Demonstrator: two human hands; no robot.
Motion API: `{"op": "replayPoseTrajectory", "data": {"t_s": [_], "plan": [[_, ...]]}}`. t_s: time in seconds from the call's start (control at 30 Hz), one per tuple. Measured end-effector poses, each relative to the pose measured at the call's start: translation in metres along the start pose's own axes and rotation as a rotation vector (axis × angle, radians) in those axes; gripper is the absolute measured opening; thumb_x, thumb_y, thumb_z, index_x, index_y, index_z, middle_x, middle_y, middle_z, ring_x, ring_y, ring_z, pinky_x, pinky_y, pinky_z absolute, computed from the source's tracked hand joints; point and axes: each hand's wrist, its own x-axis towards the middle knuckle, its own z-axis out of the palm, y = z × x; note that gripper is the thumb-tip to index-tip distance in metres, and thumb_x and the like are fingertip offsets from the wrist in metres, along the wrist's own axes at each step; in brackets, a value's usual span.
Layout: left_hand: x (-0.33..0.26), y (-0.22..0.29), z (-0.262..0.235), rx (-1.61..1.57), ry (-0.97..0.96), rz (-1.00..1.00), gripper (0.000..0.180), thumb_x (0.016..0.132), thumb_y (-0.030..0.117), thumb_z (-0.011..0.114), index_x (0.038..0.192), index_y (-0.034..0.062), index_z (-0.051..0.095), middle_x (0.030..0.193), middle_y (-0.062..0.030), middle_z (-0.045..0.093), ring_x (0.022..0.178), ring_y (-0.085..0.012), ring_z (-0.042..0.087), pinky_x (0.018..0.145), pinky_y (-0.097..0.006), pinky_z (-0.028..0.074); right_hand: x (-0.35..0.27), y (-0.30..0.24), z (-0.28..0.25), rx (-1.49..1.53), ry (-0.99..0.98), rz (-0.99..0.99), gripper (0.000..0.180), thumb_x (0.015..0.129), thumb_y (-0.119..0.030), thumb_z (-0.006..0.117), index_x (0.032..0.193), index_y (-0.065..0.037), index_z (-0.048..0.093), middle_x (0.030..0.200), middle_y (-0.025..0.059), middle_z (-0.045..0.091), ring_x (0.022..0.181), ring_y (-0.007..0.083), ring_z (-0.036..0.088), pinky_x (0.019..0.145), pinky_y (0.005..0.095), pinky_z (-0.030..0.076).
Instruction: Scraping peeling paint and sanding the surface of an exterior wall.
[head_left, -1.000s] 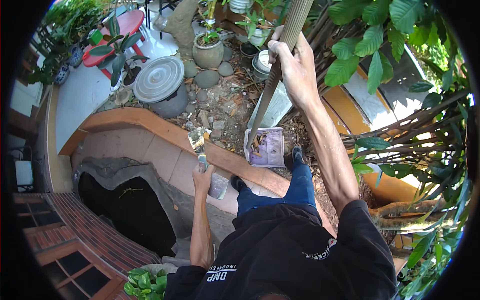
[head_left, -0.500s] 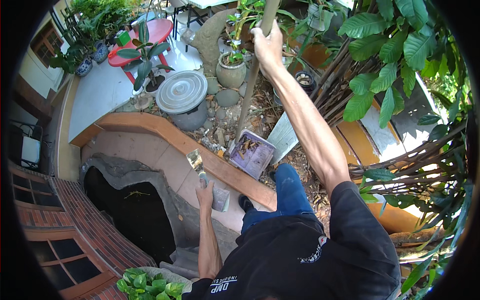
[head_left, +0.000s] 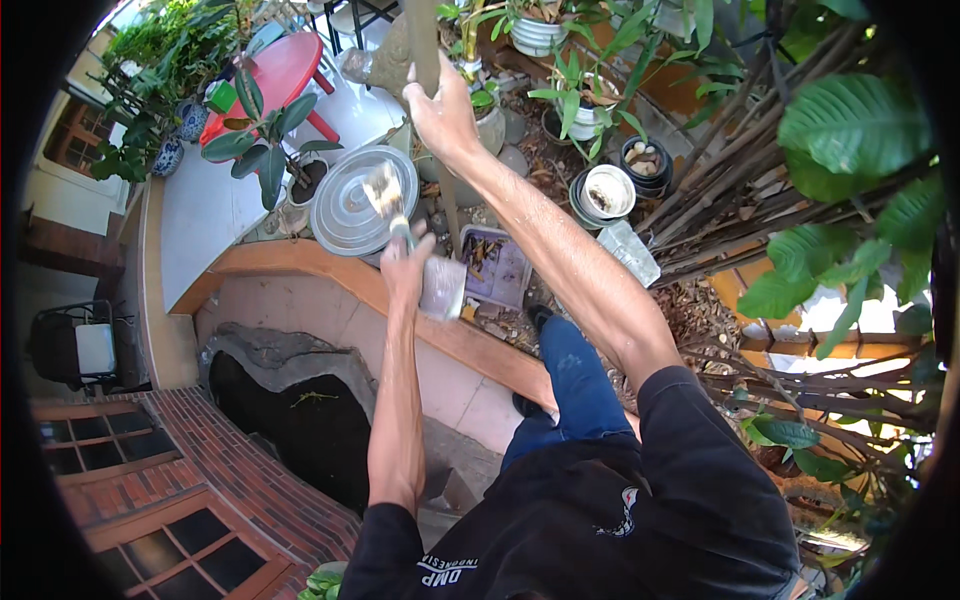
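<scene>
My right hand (head_left: 443,115) is closed around a long wooden pole (head_left: 449,195), which stands nearly upright. The pole's lower end comes down by a shallow purple tray (head_left: 512,278) holding dry leaves. Lower and to the left, my left hand (head_left: 404,268) grips a paintbrush (head_left: 382,190), its pale bristles pointing away from me. A flat greyish-white piece (head_left: 442,290) sticks out on the near side of the same hand; its kind is unclear. Just beyond the brush stands a bucket with a round grey lid (head_left: 345,215).
An orange-brown ledge (head_left: 330,262) curves between the planted ground and a dark pond (head_left: 285,420). Potted plants, a white pot (head_left: 607,192) and a clear block-like piece (head_left: 630,252) lie beyond my right arm. A red table (head_left: 285,75) stands far left; branches crowd the right.
My left hand has moved up and away from me with the brush, toward the lidded bucket. My right hand, still on the pole, now sits further left in view. The view has shifted.
</scene>
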Motion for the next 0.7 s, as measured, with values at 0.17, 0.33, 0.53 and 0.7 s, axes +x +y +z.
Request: {"op": "replayPoseTrajectory", "data": {"t_s": [0.17, 0.33, 0.53, 0.7], "plan": [[0.130, 0.053, 0.051, 0.223, -0.131, 0.033, 0.053, 0.079, 0.016, 0.081, 0.120, -0.0099, 0.062, 0.121, -0.0139, 0.068, 0.108, -0.0176, 0.061, 0.094, -0.031, 0.047, 0.048, 0.041, 0.005, 0.064, -0.103, 0.096, 0.012, 0.086, -0.008, 0.059, 0.095, -0.001, 0.058, 0.078, 0.0022, 0.059, 0.072, 0.0117, 0.053, 0.066, 0.0302, 0.045], [0.208, 0.012, 0.069, 0.261, -0.074, 0.152, 0.057, 0.073, 0.027, 0.084, 0.114, -0.0080, 0.064, 0.109, -0.0147, 0.071, 0.096, -0.0209, 0.065, 0.086, -0.035, 0.050, 0.075, 0.064, 0.006, -0.024, -0.123, 0.126, 0.010, 0.086, -0.012, 0.062, 0.089, -0.002, 0.060, 0.076, 0.0030, 0.061, 0.071, 0.0096, 0.055, 0.067, 0.0301, 0.047], [0.231, -0.029, 0.085, 0.355, -0.099, 0.183, 0.054, 0.073, 0.034, 0.082, 0.114, 0.0010, 0.068, 0.101, -0.0181, 0.073, 0.093, -0.0319, 0.069, 0.083, -0.042, 0.051, 0.068, 0.118, -0.008, -0.038, -0.309, 0.321, 0.016, 0.087, -0.006, 0.057, 0.100, -0.001, 0.064, 0.087, 0.0034, 0.066, 0.078, 0.0107, 0.061, 0.074, 0.0287, 0.051], [0.221, -0.032, 0.086, 0.336, -0.065, 0.155, 0.050, 0.073, 0.032, 0.084, 0.108, 0.0006, 0.068, 0.101, -0.0192, 0.073, 0.095, -0.0347, 0.069, 0.084, -0.045, 0.051, 0.069, 0.115, -0.008, -0.106, -0.293, 0.330, 0.035, 0.086, -0.007, 0.054, 0.119, 0.002, 0.058, 0.090, 0.0082, 0.067, 0.085, 0.0145, 0.065, 0.081, 0.0293, 0.052]]}}
